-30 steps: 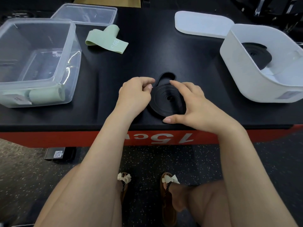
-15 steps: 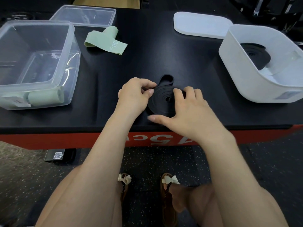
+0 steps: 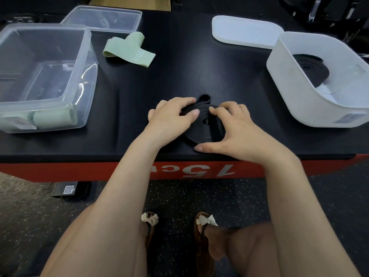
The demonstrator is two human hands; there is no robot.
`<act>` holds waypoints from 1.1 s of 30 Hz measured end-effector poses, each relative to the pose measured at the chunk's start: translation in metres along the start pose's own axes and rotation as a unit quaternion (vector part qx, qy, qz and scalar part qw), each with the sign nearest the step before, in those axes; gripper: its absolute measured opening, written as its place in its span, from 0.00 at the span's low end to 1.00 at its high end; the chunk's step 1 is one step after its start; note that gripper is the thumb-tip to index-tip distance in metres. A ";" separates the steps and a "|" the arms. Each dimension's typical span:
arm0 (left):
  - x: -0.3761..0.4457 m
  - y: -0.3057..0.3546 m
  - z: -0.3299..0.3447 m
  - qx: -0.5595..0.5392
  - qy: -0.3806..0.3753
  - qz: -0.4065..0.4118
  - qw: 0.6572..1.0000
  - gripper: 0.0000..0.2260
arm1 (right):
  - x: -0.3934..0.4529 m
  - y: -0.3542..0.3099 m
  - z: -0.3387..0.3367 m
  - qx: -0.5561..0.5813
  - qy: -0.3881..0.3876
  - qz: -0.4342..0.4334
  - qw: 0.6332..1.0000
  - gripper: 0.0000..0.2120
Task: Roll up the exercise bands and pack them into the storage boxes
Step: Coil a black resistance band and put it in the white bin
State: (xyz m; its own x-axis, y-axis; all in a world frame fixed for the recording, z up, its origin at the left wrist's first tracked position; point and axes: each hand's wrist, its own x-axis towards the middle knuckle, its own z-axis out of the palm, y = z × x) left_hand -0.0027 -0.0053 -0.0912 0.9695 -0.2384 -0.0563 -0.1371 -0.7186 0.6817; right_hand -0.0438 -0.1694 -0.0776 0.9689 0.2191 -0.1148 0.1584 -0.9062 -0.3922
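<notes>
We count two hands on one black band coil, which lies flat near the front edge of the black tabletop. The left hand curls its fingers over the coil's left side and pinches the layers; the right hand arches over the right side, fingertips on top, thumb stretched along the near rim — both grasping. One short loop of the band's loose end sticks out past the coil's far edge.

Storage boxes — two. The clear box at left holds rolled green bands in its near corner; we cannot tell how many. The white box at right holds one black coil. Lids, two: a clear lid behind the clear box, a white lid behind the white one. One unrolled green band, marked 30 LB, lies flat between the boxes, near the clear lid.
</notes>
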 end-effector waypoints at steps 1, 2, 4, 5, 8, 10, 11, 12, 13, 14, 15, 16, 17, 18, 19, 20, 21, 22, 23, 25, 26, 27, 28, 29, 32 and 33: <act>0.000 0.000 0.000 0.008 -0.007 0.005 1.000 0.21 | 0.000 0.005 -0.004 0.010 -0.021 -0.005 1.000 0.47; -0.001 -0.001 -0.001 0.019 -0.015 0.011 1.000 0.24 | 0.001 0.009 -0.008 0.019 -0.039 -0.011 0.999 0.47; -0.002 -0.002 0.000 0.037 -0.018 0.020 0.999 0.29 | 0.004 0.018 -0.014 0.039 -0.061 -0.023 0.997 0.46; -0.002 -0.003 0.000 0.038 -0.014 0.020 0.999 0.29 | 0.005 0.021 -0.016 0.050 -0.066 -0.028 0.996 0.46; -0.001 -0.002 0.001 0.023 -0.007 0.017 1.000 0.29 | 0.012 0.026 -0.018 0.081 -0.072 -0.037 0.993 0.51; -0.002 -0.002 0.001 0.020 -0.010 0.017 1.000 0.28 | 0.016 0.028 -0.018 0.085 -0.081 -0.046 0.992 0.55; -0.002 -0.001 0.001 0.020 -0.011 0.017 1.000 0.28 | 0.018 0.028 -0.019 0.080 -0.087 -0.051 0.992 0.56; -0.003 -0.001 0.001 0.020 -0.013 0.017 1.000 0.28 | 0.020 0.028 -0.018 0.071 -0.093 -0.057 0.991 0.57; -0.003 0.000 0.000 0.015 -0.015 0.015 1.000 0.28 | 0.022 0.027 -0.018 0.060 -0.100 -0.064 0.991 0.58; -0.004 0.002 -0.001 0.008 -0.019 0.014 1.000 0.28 | 0.024 0.027 -0.017 0.048 -0.106 -0.073 0.991 0.58; -0.005 0.003 -0.002 0.000 -0.023 0.012 1.000 0.28 | 0.026 0.026 -0.016 0.039 -0.114 -0.081 0.989 0.58; -0.005 0.004 -0.002 -0.007 -0.028 0.013 1.000 0.28 | 0.026 0.025 -0.015 0.032 -0.121 -0.087 0.988 0.58; -0.006 0.005 -0.003 -0.012 -0.031 0.014 0.999 0.28 | 0.026 0.025 -0.015 0.029 -0.124 -0.088 0.988 0.58; -0.006 0.006 -0.003 -0.016 -0.033 0.014 0.999 0.28 | 0.026 0.024 -0.015 0.029 -0.120 -0.083 0.989 0.58; -0.006 0.007 -0.003 -0.020 -0.033 0.012 0.999 0.27 | 0.025 0.024 -0.015 0.032 -0.111 -0.074 0.991 0.57; -0.006 0.007 -0.003 -0.023 -0.032 0.008 0.999 0.27 | 0.023 0.024 -0.016 0.037 -0.099 -0.065 0.992 0.57; -0.006 0.006 -0.002 -0.027 -0.030 0.006 0.999 0.27 | 0.021 0.024 -0.017 0.040 -0.089 -0.059 0.993 0.57; -0.005 0.005 -0.001 -0.030 -0.028 0.005 0.999 0.27 | 0.019 0.023 -0.018 0.040 -0.079 -0.057 0.994 0.56; -0.003 0.004 0.000 -0.037 -0.024 0.005 0.999 0.28 | 0.017 0.023 -0.018 0.036 -0.071 -0.056 0.995 0.56; -0.002 0.003 0.002 -0.051 -0.018 0.008 0.999 0.30 | 0.015 0.021 -0.017 0.021 -0.058 -0.053 0.997 0.54; -0.002 0.002 0.003 -0.053 -0.014 0.007 0.998 0.31 | 0.014 0.020 -0.016 0.017 -0.053 -0.053 0.997 0.53; -0.002 0.002 0.003 -0.052 -0.008 0.004 0.999 0.32 | 0.013 0.020 -0.015 0.017 -0.048 -0.053 0.997 0.53; -0.002 0.001 0.004 -0.051 -0.003 -0.002 0.999 0.32 | 0.013 0.019 -0.014 0.018 -0.044 -0.054 0.997 0.53; -0.002 0.001 0.004 -0.049 0.001 -0.007 0.999 0.31 | 0.012 0.019 -0.014 0.019 -0.041 -0.054 0.998 0.53; -0.002 0.001 0.005 -0.029 0.008 -0.022 0.999 0.29 | 0.010 0.018 -0.011 0.023 -0.032 -0.053 0.998 0.53; -0.002 0.001 0.005 -0.028 0.009 -0.024 0.999 0.28 | 0.008 0.018 -0.011 0.023 -0.028 -0.052 0.998 0.52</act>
State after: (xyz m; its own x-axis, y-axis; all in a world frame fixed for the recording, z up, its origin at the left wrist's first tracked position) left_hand -0.0062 -0.0086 -0.0936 0.9782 -0.1927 -0.0775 -0.0793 -0.6911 0.7184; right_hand -0.0307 -0.1874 -0.0757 0.9355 0.3320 -0.1209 0.2475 -0.8599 -0.4465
